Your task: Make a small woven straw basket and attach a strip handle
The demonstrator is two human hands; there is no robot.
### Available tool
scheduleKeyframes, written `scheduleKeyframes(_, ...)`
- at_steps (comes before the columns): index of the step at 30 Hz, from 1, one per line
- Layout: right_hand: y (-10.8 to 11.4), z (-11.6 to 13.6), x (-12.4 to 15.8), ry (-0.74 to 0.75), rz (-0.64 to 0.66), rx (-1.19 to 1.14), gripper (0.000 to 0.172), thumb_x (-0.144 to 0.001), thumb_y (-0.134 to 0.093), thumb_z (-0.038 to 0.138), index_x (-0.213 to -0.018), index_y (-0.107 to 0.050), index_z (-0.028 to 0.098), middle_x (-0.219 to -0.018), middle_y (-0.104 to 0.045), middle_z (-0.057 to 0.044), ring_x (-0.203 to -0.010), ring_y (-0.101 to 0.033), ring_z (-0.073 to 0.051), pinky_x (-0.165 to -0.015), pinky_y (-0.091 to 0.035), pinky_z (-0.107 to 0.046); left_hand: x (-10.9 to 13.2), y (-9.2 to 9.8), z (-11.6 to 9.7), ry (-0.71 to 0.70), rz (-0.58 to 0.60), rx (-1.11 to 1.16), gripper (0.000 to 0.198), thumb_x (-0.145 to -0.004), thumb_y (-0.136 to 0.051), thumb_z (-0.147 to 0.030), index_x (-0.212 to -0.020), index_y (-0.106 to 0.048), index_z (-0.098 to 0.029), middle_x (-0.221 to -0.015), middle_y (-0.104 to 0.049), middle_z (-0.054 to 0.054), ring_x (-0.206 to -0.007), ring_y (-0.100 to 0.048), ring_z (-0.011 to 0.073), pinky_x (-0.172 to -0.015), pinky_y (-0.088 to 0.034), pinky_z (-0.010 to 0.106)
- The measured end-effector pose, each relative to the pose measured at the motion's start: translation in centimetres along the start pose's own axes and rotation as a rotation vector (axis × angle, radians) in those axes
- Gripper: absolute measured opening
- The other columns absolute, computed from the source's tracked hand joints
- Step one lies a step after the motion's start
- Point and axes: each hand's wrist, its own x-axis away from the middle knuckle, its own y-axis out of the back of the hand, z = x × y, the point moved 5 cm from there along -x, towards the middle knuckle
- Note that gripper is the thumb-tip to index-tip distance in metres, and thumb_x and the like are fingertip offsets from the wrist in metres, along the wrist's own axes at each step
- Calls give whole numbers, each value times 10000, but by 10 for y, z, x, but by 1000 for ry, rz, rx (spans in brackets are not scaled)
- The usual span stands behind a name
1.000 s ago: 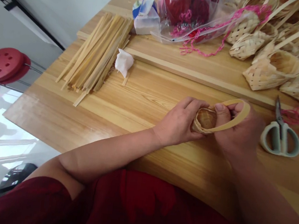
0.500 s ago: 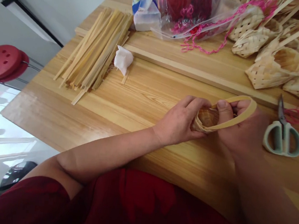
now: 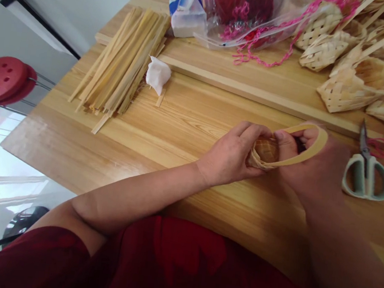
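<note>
A small woven basket is held between my two hands above the wooden table. My left hand wraps round its left side, thumb below and fingers on the far side. From the basket's rim a pale flat strip loops out to the right, over my right hand. My right hand is closed at the rim, with the thumb bent against the basket's right edge and the strip's end. Its other fingers are partly hidden behind the loop. To the right of my right hand lie scissors with pale green handles.
A pile of flat strips lies at the left beside a crumpled white tissue. Behind a long wooden stick are a tissue pack and a plastic bag of red and pink yarn. Several woven baskets crowd the back right.
Both hands keep their grip on the basket. My right thumb has shifted slightly left along the rim, and the strip loop has moved slightly.
</note>
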Motion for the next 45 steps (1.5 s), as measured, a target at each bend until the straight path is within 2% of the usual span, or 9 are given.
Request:
scheduleKeyframes(4,-1,-4,-1,-81,13,-86,272,-860,-604,465,-751,-647,220,-655,-679,-29,-556,-586,-185,-549,-376,-315,0,1,-1,-22,-23,18,623,-759,-925,-260,-1265,-569,-187,-1258,-694,109,-1198,-665,239,-1035,-580,378)
scheduleKeyframes(12,-4,-2,-6,-84,58,-10,257,-824,-589,443,-760,-680,211,-717,-732,-78,-630,-649,-228,-585,-395,-344,-1,-1,0,39,23,6,597,-780,-889,-215,-1285,-570,-198,-1315,-680,112,-1268,-648,261,-1077,-552,412)
scheduleKeyframes(15,-3,-5,-5,-100,69,-89,253,-826,-618,449,-789,-709,217,-731,-742,-56,-630,-655,-214,-590,-410,-337,-1,-1,1,39,27,19,602,-778,-892,-232,-1285,-567,-214,-1323,-684,106,-1276,-649,265,-1082,-554,423)
scheduleKeyframes(19,-1,-3,-4,-52,58,-89,208,-850,-656,406,-823,-744,219,-760,-763,-46,-648,-668,-204,-606,-412,-330,1,-2,2,26,8,41,609,-782,-885,-227,-1284,-541,-223,-1325,-687,108,-1282,-655,268,-1087,-563,428)
scheduleKeyframes(23,0,5,-4,33,53,18,221,-860,-656,410,-795,-740,215,-747,-762,-52,-649,-649,-207,-606,-384,-332,3,-4,5,56,-13,92,728,-794,-870,-239,-1389,-450,-268,-1406,-655,104,-1297,-666,277,-1035,-606,431)
scheduleKeyframes(29,4,3,-2,-38,121,-126,190,-865,-701,409,-859,-768,231,-765,-760,-2,-627,-636,-162,-590,-408,-295,1,-1,5,71,-16,67,681,-772,-911,-281,-1306,-489,-247,-1328,-688,100,-1242,-690,269,-1006,-626,424)
scheduleKeyframes(36,5,-3,1,-55,-6,22,241,-874,-649,420,-794,-716,203,-680,-710,-45,-577,-580,-184,-562,-349,-318,1,-2,4,37,12,48,634,-790,-891,-289,-1303,-525,-213,-1322,-690,104,-1262,-671,274,-1048,-594,427)
scheduleKeyframes(41,2,-5,-1,-56,-13,60,240,-860,-619,439,-769,-674,224,-652,-681,-37,-561,-558,-191,-563,-339,-328,0,-2,5,27,7,38,627,-781,-906,-321,-1277,-534,-224,-1289,-706,100,-1200,-685,256,-1037,-593,417)
scheduleKeyframes(45,-1,-3,-5,-46,27,43,208,-827,-629,416,-747,-670,229,-655,-691,-30,-568,-578,-189,-572,-349,-327,1,-2,4,56,-5,50,611,-795,-895,-272,-1282,-532,-211,-1293,-705,106,-1217,-680,250,-1028,-584,410)
